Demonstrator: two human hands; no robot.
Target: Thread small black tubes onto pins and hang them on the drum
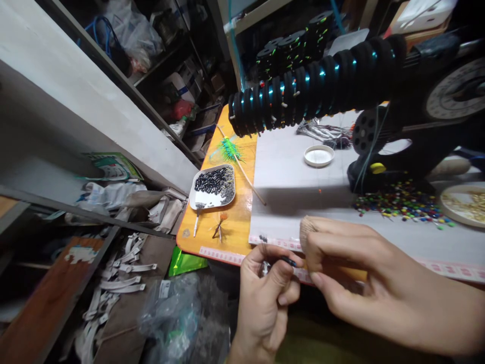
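Note:
My left hand (265, 293) is closed at the front edge of the table, pinching a small dark piece (288, 261) between thumb and fingers. Just right of it, my right hand (352, 273) has its thumb and fingers drawn together near the dark piece's tip; what they hold, if anything, is too small to make out. A tan wrap (308, 230) covers one right fingertip. To the left, a white tray (204, 201) holds black cylindrical pieces and small grey bits. Near the tray lies a stick (248, 179) with a green bristly brush (229, 148).
A black machine arm (318, 86) wound with dark rings spans the upper right. Under it are a round white lid (319, 156) and colourful beads (401, 202). A dish (466, 202) of gold pieces sits far right. Measuring tape (223, 255) runs along the orange table's (242, 217) front edge.

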